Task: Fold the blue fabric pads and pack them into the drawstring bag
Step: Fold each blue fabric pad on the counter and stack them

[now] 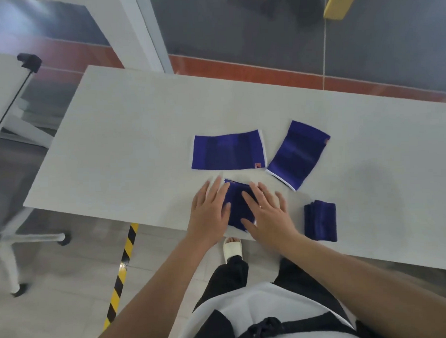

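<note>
My left hand (210, 211) lies flat, palm down, fingers spread and gripping nothing, its fingers resting on the left part of a blue fabric pad (239, 207) at the near edge of the table. My right hand (267, 212) lies the same way, open and flat with fingers splayed, pressing on the right part of that pad. The pad shows between my two hands, with a thin white edge peeking out under my right palm.

Just to the right of my right hand, also near the table's near edge, sits a smaller blue pad already folded (320, 220) into a compact stack, apart from my hand. Farther from me, a flat blue pad (227, 152) lies unfolded with a white trim along its right side and a small orange tag at its near right corner. To its right a tilted blue pad (298, 154) lies flat, its white-trimmed end pointing toward me, close to the flat one's corner.

All four rest on the pale grey table (130, 146). I cannot pick out the drawstring bag on the tabletop. Beneath the table edge I see a white slipper (232, 248) on the tiled floor, and yellow-black hazard tape (122, 271) running to the left of it.
</note>
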Demonstrator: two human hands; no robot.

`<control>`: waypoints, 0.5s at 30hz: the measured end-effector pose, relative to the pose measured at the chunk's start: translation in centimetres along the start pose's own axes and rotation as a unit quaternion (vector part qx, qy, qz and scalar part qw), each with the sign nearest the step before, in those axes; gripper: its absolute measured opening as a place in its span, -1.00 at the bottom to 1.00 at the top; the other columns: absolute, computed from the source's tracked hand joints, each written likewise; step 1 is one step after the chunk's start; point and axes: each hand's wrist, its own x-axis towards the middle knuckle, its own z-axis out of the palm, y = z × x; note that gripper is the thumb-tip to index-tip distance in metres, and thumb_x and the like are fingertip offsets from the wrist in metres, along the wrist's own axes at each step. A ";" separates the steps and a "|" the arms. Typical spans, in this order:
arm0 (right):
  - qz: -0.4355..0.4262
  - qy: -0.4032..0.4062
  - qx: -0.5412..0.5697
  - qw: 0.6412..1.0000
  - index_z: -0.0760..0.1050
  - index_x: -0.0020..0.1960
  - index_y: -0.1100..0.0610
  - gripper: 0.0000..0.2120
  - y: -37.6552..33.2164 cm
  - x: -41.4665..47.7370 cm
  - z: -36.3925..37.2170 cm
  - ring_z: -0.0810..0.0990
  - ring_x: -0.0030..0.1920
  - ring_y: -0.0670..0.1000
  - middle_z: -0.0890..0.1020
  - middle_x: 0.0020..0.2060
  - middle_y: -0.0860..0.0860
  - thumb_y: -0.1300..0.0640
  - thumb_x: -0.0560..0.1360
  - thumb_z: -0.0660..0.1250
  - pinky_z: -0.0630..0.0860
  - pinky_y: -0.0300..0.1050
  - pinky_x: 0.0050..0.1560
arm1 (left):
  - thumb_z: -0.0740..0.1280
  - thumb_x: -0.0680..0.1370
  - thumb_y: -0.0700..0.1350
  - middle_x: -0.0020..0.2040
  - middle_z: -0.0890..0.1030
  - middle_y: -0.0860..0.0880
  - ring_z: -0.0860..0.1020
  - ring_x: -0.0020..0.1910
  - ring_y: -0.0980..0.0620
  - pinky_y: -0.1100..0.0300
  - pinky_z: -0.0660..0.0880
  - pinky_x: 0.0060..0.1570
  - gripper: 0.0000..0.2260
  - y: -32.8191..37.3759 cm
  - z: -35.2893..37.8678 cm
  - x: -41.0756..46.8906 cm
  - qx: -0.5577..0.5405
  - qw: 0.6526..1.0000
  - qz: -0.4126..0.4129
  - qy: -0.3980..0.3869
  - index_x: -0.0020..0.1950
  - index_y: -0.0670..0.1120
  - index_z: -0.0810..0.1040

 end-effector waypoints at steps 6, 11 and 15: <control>0.005 -0.064 -0.042 0.997 -0.34 0.59 -0.03 -0.34 1.1 0.3 2.0 -0.39 0.57 0.08 -0.30 0.60 -0.04 -0.27 0.62 -0.20 -0.33 0.27 0.53 | -0.25 0.63 0.16 0.61 -0.33 0.06 -0.26 0.61 -0.10 -0.21 -0.30 0.52 -0.42 -1.4 2.2 0.2 0.178 0.980 0.013 -0.086 0.61 0.03 -0.33; 0.016 -0.074 -0.050 0.996 -0.41 0.57 -0.04 -0.33 1.1 0.5 2.4 -0.43 0.55 0.09 -0.34 0.59 -0.03 -0.29 0.61 -0.23 -0.32 0.29 0.52 | -0.17 0.66 0.16 0.59 -0.36 0.07 -0.26 0.61 -0.11 -0.23 -0.25 0.53 -0.43 -1.4 2.0 0.5 0.185 0.976 0.017 -0.116 0.61 0.03 -0.31; 0.014 -0.074 -0.004 0.997 -0.13 0.62 -0.04 -0.33 0.7 0.0 0.0 -0.31 0.59 0.13 -0.17 0.63 0.00 -0.29 0.62 -0.07 -0.22 0.27 0.55 | 0.02 0.68 0.13 0.64 -0.22 0.07 -0.22 0.61 -0.09 -0.15 -0.25 0.53 -0.43 -0.1 -0.5 1.4 0.120 0.982 -0.002 -0.146 0.64 0.08 -0.13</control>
